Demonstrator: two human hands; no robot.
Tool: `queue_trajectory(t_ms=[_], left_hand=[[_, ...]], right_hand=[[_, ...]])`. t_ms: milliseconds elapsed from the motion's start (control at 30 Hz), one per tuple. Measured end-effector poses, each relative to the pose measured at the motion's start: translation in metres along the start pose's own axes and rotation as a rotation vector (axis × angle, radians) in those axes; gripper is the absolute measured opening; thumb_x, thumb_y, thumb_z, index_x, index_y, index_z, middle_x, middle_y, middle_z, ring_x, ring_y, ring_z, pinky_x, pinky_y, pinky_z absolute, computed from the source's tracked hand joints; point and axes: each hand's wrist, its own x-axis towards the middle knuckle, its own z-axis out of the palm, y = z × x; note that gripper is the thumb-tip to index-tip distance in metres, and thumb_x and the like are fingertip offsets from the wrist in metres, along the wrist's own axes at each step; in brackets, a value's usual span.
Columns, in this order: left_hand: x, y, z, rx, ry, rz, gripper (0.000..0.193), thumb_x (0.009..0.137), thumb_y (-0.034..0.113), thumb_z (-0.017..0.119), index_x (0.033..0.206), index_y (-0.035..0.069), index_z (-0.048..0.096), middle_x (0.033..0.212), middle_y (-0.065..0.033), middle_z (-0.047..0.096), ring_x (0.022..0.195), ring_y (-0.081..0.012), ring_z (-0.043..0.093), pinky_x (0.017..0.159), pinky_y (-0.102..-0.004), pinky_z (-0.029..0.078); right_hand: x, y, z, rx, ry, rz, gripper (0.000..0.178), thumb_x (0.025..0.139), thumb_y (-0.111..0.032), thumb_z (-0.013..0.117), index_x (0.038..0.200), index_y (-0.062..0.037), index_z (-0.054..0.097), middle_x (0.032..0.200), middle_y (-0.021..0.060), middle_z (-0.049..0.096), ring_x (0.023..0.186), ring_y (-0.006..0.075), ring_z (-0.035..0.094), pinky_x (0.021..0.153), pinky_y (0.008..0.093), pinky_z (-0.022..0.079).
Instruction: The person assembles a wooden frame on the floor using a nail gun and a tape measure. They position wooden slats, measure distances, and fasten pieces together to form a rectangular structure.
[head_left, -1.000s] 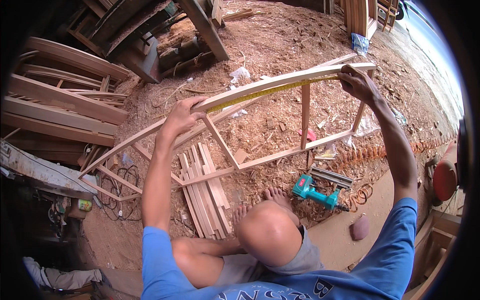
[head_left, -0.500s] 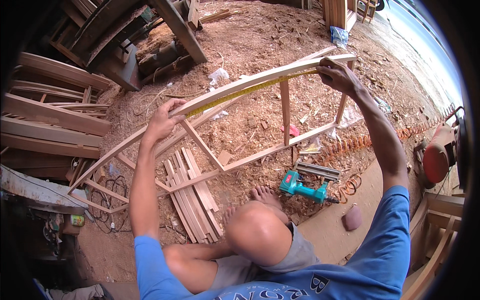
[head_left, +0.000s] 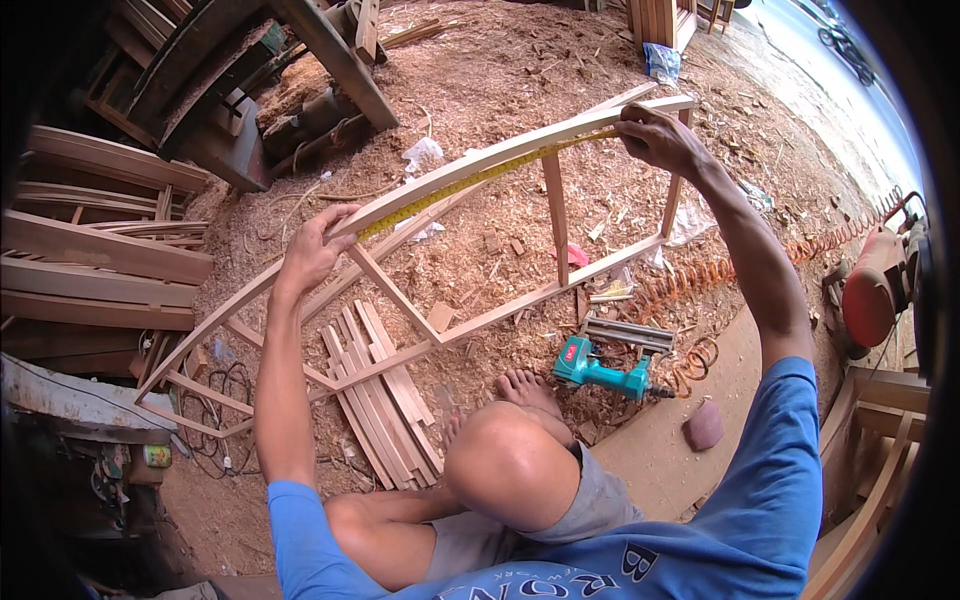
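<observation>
The left hand [head_left: 311, 250] and right hand [head_left: 662, 140] gripped the wooden frame [head_left: 500, 153], with the yellow measuring tape [head_left: 478, 180] stretched between them.

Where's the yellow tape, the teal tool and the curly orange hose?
Yellow tape [head_left: 485, 177], head view: middle of its strip.
Teal tool [head_left: 607, 374], head view: its handle.
Curly orange hose [head_left: 690, 285], head view: its coils.

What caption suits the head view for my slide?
A yellow tape measure runs along a wooden frame between left hand and right hand, a teal nail gun lying nearby.
</observation>
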Motion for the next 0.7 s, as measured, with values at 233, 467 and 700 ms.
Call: queue_trajectory(t_ms=[233, 467, 700], left_hand=[[0.0, -0.005, 0.006, 0.11, 0.083, 0.106, 0.041, 0.09, 0.013, 0.07, 0.13, 0.017, 0.064, 0.12, -0.0118, 0.072, 0.107, -0.0266, 0.07, 0.096, -0.0404, 0.052], [-0.004, 0.0, 0.006, 0.122, 0.078, 0.026, 0.038, 0.092, 0.016, 0.068, 0.13, 0.018, 0.065, 0.116, -0.0109, 0.073, 0.105, -0.0248, 0.071, 0.093, -0.0414, 0.054], [-0.003, -0.004, 0.003, 0.073, 0.078, 0.095, 0.039, 0.091, 0.018, 0.069, 0.13, 0.016, 0.066, 0.118, -0.012, 0.072, 0.107, -0.0263, 0.07, 0.097, -0.0406, 0.052]], right_hand=[[-0.002, 0.007, 0.008, 0.001, 0.033, -0.023, 0.009, 0.092, -0.013, 0.067, 0.1, -0.0101, 0.071, 0.095, 0.0024, 0.062, 0.073, 0.0162, 0.064, 0.06, 0.0294, 0.06], [-0.003, 0.011, 0.01, 0.005, 0.038, -0.024, 0.012, 0.094, -0.015, 0.067, 0.103, -0.0093, 0.072, 0.099, 0.0028, 0.063, 0.071, 0.0156, 0.064, 0.058, 0.0296, 0.059], [-0.029, 0.005, 0.008, 0.028, -0.026, 0.028, 0.016, 0.089, -0.008, 0.069, 0.106, -0.0092, 0.07, 0.102, 0.003, 0.064, 0.081, 0.0191, 0.068, 0.07, 0.0317, 0.064]])
